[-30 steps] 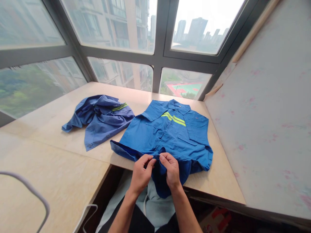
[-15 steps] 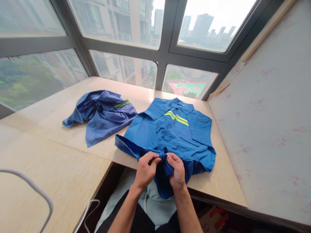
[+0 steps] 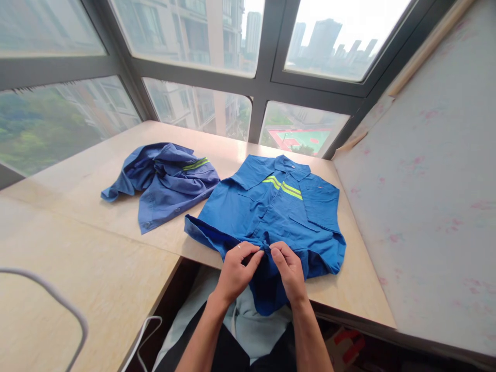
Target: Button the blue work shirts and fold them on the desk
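A blue work jacket [image 3: 251,204] with yellow-green chest stripes lies front up on the table, collar toward the window. Its lower hem hangs over the front edge. My left hand [image 3: 238,266] pinches the bunched front placket near the hem, a ring on one finger. Close beside it, my right hand [image 3: 289,266] pinches the same bunched cloth from the right. What sits between the fingertips is too small to make out. To the left, a second, crumpled blue jacket [image 3: 166,181] with similar stripes and visible buttons touches or nearly touches the first one's sleeve.
The pale table [image 3: 77,243] has an inner corner in front of me. A white cable [image 3: 58,297] curves over its left part. A papered wall [image 3: 430,206] bounds the right, and framed windows [image 3: 263,88] stand behind. A red and tan item [image 3: 344,346] lies under the table.
My right hand has turned and shifted slightly, its fingers now closer round the top of the bunched cloth. The left hand keeps its pinch. Both jackets lie as before.
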`<state>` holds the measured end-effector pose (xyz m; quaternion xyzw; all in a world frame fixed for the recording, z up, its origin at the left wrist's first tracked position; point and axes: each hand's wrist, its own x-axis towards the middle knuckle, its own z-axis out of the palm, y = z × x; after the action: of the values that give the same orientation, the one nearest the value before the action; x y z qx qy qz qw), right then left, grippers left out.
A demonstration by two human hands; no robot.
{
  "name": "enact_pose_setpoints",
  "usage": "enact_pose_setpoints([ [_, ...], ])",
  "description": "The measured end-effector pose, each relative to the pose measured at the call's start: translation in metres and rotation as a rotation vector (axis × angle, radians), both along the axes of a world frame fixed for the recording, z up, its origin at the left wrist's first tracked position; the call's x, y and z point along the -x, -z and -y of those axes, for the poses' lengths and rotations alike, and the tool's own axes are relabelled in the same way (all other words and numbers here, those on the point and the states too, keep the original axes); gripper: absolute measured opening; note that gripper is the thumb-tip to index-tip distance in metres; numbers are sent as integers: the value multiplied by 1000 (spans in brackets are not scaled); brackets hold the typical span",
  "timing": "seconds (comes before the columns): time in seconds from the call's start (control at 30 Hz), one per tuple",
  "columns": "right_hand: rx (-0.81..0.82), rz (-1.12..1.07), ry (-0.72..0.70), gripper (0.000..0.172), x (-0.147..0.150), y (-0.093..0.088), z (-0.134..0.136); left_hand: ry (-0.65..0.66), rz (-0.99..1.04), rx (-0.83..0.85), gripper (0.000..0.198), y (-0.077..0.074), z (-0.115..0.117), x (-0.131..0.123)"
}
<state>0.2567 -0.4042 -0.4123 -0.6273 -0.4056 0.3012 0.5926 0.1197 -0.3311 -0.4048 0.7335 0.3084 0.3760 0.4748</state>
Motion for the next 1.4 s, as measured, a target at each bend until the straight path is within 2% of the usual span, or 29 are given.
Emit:
enact_pose_setpoints([
  [0.1, 31, 185, 34, 24, 1, -11, 3, 13, -25, -57, 15, -2, 6, -3],
  [0.17, 68, 220, 49, 26, 3, -14, 3, 1, -31, -74, 15, -2, 10, -6],
  [0.37, 89, 174, -22, 35, 7, -11, 0, -95, -30, -5, 17, -6, 14, -9],
  [0.77, -9, 60, -18, 34, 8, -3, 1, -101, -27, 157, 23, -12, 13, -7],
  [1.13, -9, 151, -32, 29, 1, -1, 2, -29, -30, 351, 30, 3, 10, -6],
  [1.2, 1, 169, -20, 28, 2, 0, 0, -87, -6, 323, 28, 5, 14, -9],
  [1.33, 6, 201, -13, 28, 6, 0, -3, -315, 63, 219, 19, 6, 22, -14],
  [1.4, 10, 195, -10, 29, 8, -1, -4, -345, 69, 129, 16, 5, 24, -14],
])
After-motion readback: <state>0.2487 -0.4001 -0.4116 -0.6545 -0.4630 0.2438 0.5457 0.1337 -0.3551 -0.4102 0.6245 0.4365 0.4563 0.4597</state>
